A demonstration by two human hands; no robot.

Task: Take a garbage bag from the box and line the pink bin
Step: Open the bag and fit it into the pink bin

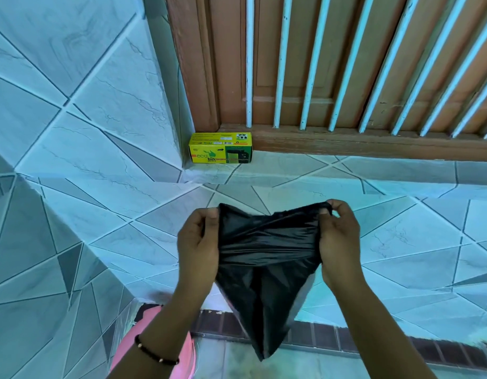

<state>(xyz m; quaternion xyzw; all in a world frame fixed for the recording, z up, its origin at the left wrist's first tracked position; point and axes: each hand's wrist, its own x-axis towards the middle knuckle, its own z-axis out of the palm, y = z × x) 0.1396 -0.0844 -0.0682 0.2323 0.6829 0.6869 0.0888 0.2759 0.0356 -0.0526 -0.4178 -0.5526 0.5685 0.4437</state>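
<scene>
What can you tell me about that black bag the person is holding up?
The garbage bag is thin, glossy black plastic, creased and wrinkled. It hangs in the air, wide at the top and tapering to a point below. The left hand and the right hand each pinch a top corner, stretching the upper edge between them. Nothing else seems to touch it. It hangs above the tiled floor, and part of the pink bin shows beside its lower left.

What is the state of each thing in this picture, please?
garbage bag: out of the box, held up, top edge stretched between both hands, not yet fully opened
left hand: pinches the bag's left corner
right hand: pinches the bag's right corner
box: on the ledge by the door frame, looks closed
pink bin: below the left arm, mostly hidden
</scene>
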